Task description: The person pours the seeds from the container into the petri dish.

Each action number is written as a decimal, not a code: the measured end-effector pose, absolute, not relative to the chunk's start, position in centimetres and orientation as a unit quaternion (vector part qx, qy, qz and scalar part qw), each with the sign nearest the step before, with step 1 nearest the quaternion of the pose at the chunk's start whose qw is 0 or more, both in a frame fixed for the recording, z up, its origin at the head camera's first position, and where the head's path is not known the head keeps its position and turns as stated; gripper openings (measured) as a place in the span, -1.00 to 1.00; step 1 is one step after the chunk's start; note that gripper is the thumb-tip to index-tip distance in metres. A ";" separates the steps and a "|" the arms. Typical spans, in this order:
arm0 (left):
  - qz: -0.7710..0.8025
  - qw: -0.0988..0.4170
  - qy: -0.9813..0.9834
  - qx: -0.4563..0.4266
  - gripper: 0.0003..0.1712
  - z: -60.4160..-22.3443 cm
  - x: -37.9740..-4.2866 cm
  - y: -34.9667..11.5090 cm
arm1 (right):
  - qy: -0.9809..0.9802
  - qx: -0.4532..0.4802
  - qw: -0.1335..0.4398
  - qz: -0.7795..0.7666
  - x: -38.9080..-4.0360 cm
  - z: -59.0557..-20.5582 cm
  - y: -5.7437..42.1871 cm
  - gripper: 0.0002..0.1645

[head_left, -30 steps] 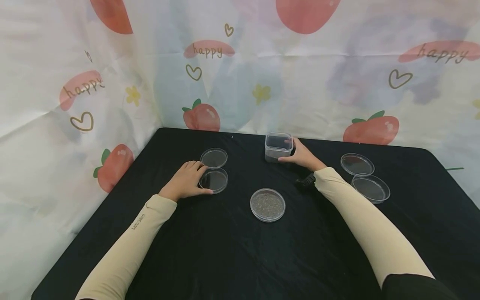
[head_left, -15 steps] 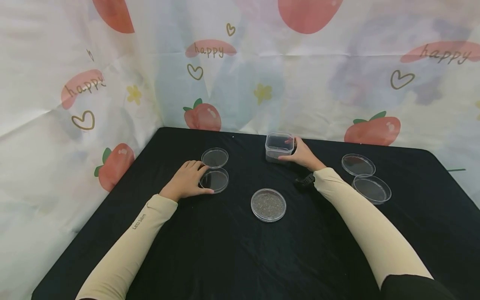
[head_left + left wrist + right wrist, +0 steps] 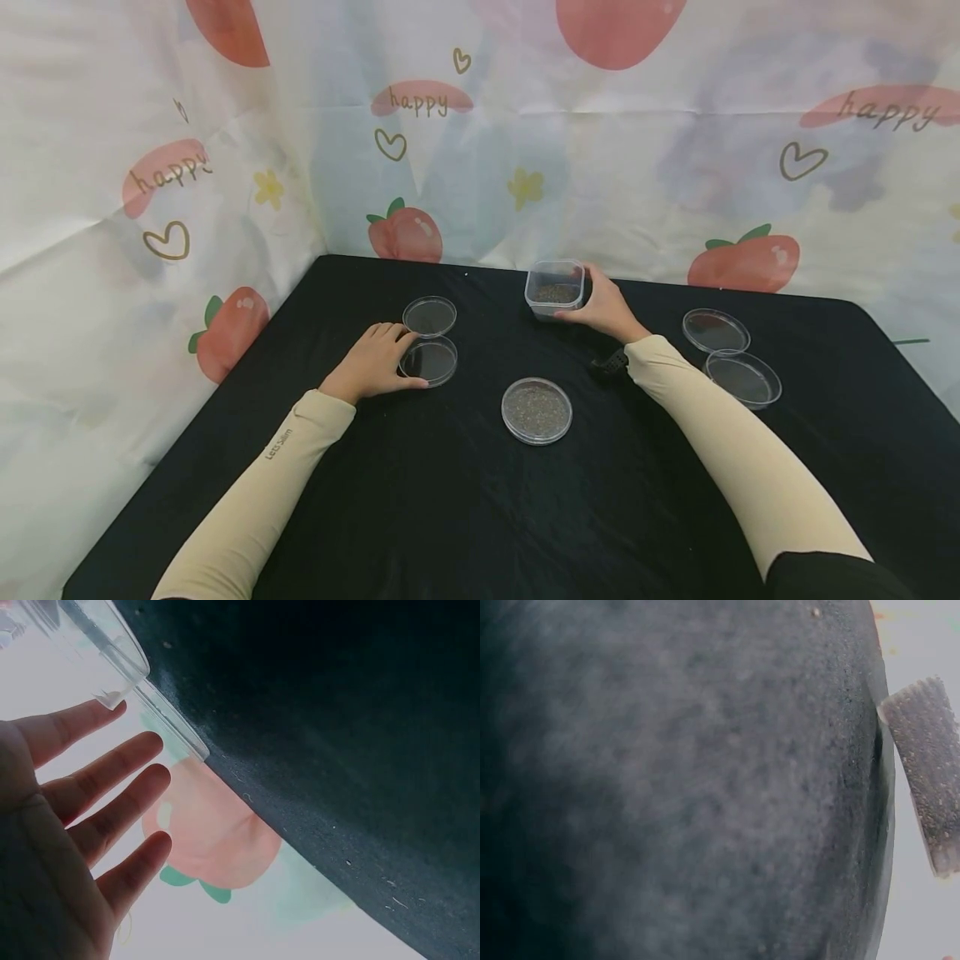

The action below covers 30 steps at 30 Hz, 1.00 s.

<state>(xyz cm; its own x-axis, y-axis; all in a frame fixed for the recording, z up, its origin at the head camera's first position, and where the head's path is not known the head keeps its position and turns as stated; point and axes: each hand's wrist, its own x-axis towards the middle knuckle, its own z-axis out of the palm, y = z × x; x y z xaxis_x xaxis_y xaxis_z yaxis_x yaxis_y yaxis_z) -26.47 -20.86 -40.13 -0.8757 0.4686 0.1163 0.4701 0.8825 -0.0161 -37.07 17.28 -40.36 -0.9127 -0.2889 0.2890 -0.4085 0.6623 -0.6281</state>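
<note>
Grip of the right hand (image 3: 603,308): the clear square container (image 3: 546,309) is held by its right side, with the thumb along the near wall. It is located close to the far edge of the black-covered table (image 3: 420,517). Compared with half a second ago, it has been shifted slightly left and tipped toward the head camera. Its granules (image 3: 555,293), previously seen mainly as a grey band through the wall, are now seen through the mouth (whether the base is lifted off the cloth cannot be told).

Left hand (image 3: 367,364): position unchanged. The near left dish (image 3: 435,361) is bracketed by thumb and forefinger; the other fingers are extended. Far left dish (image 3: 430,317): placed just behind it, unmoved. Between the hands and nearer the wearer, the gravel-filled dish (image 3: 536,441) is unchanged. Beside the right forearm, two overlapping clear dishes (image 3: 716,331) are likewise undisturbed. A fruit-printed backdrop (image 3: 480,179) is hung behind.
</note>
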 end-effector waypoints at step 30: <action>-0.009 0.058 -0.968 -0.244 -0.01 -40.5 -26.7 -20.9 | -0.884 0.306 0.189 0.299 -36.8 -38.1 13.6 0.12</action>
